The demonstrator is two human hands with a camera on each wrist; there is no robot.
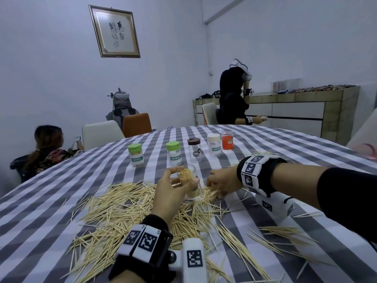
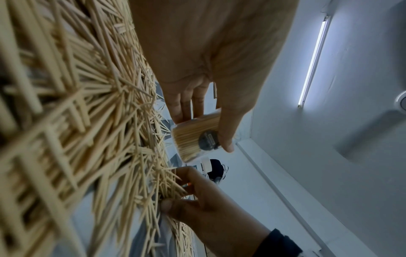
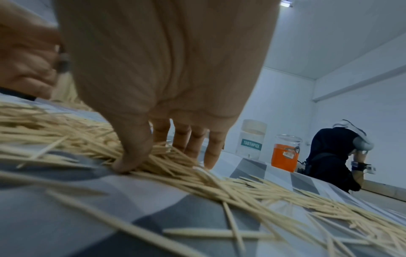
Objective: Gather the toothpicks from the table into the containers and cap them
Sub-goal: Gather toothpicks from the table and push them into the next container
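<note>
Left hand: the left hand [image 1: 173, 188] holds a clear jar [image 1: 190, 183] tipped toward the other hand, its mouth open. The thumb and fingers [image 2: 226, 137] curl round the jar's side, so it cannot roll off and the mouth faces the sticks.

Jar: it is partly full of toothpicks and has no cap on. Its bottom sits low among the loose sticks (I cannot tell if it touches the surface).

Right hand: the right hand [image 1: 222, 183] is down on the pile just beside the jar. The thumb [image 3: 131, 156] presses on a bunch of sticks and the other fingers stand spread behind it, tips in the pile – a scooping pinch, I think, to lift a bunch at once.

Toothpicks: most toothpicks [image 1: 122, 207] lie in a big loose heap on the striped surface [image 1: 285, 144], in front of and beside the jar. Some lie farther out to the right.

Other jars: five more stand in a row behind – two with green caps [image 1: 173, 145], one with a dark cap [image 1: 193, 141], one with a cream cap [image 1: 213, 138] and one orange jar [image 1: 227, 140]. They stand back so there is room to work.

How far along: early, I think – lots of sticks are still out.

Watch out: the tipped jar could spill.
</note>
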